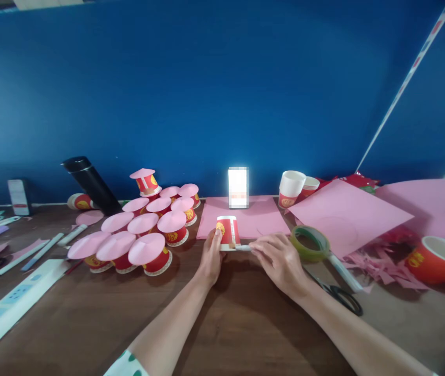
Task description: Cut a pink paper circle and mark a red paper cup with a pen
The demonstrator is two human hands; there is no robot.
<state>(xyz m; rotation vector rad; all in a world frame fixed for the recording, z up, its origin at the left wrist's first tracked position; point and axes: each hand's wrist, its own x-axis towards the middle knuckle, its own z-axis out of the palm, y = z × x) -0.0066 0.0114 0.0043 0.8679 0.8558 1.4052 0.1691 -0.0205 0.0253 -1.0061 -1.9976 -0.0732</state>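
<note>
My left hand [210, 256] is closed around the left side of a red paper cup [227, 231] with a yellow emblem and white bands. The cup is above the front edge of pink paper sheets [246, 216]. My right hand [279, 258] pinches a slim white pen-like stick [243, 248], whose left end meets the cup's lower edge. Whether it is a pen or a glue tube I cannot make out. To the left stand several red cups turned upside down, each topped with a pink paper cone [147, 248].
A roll of tape [309, 244], black scissors [343, 298] and a white marker [346, 274] lie right of my right hand. Farther right are pink sheets [348, 214], scraps and an orange-red cup [440, 261]. A black bottle [91, 183] and power strip [14, 303] are left.
</note>
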